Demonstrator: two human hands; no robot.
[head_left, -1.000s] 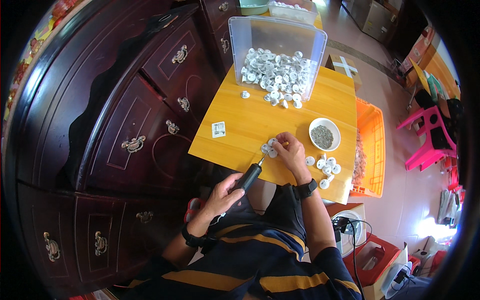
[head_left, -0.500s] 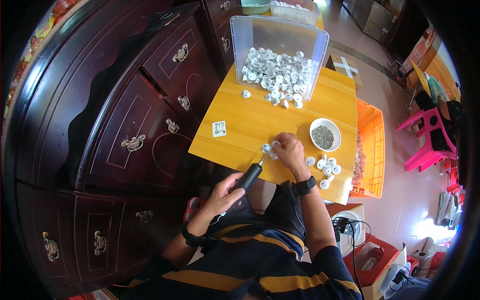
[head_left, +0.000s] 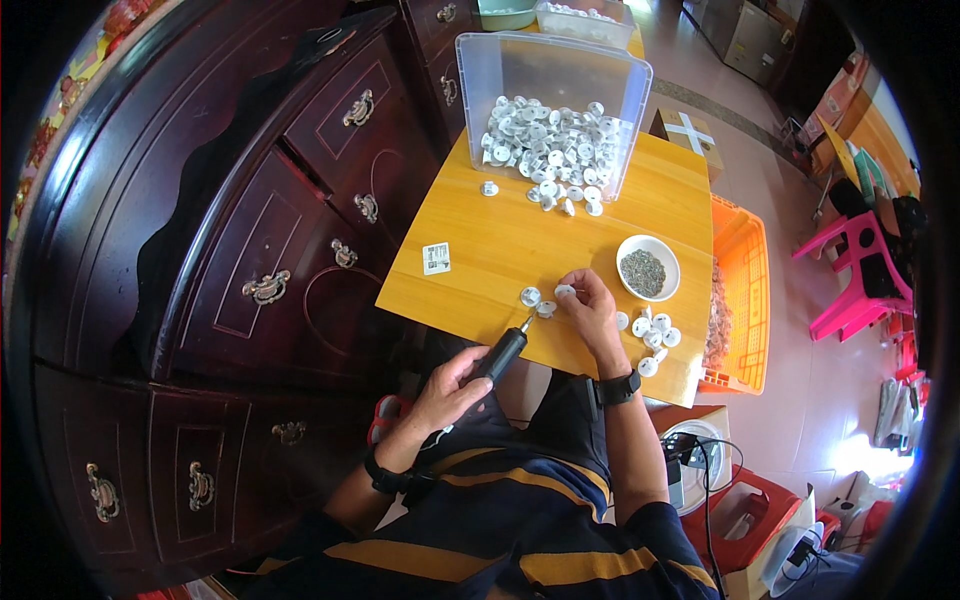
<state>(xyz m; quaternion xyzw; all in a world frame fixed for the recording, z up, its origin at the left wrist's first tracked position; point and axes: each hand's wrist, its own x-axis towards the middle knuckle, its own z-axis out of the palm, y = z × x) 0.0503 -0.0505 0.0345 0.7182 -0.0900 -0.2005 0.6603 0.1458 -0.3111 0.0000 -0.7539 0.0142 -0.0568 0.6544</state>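
Note:
My left hand (head_left: 455,388) is closed around a black electric screwdriver (head_left: 505,352). Its thin bit points up and away, reaching the small white round plastic parts at the table's near edge. One white part (head_left: 530,297) lies just beyond the bit, and another (head_left: 546,309) sits by the tip; I cannot tell whether the bit touches it. My right hand (head_left: 592,308) pinches a white round plastic part (head_left: 565,291) between thumb and fingers, to the right of those two. A white bowl (head_left: 674,264) of small metal screws (head_left: 642,272) stands beyond that hand.
A clear plastic bin (head_left: 630,95), tipped on its side, spills many white parts onto the wooden table (head_left: 450,215). More white parts (head_left: 655,330) lie at the right. A printed card (head_left: 436,258) lies left. Dark drawers (head_left: 250,240) flank the table; an orange crate (head_left: 742,290) stands right.
My right hand has shifted slightly right, away from the screwdriver tip, with a white part in its fingers. My left hand and the screwdriver have barely moved.

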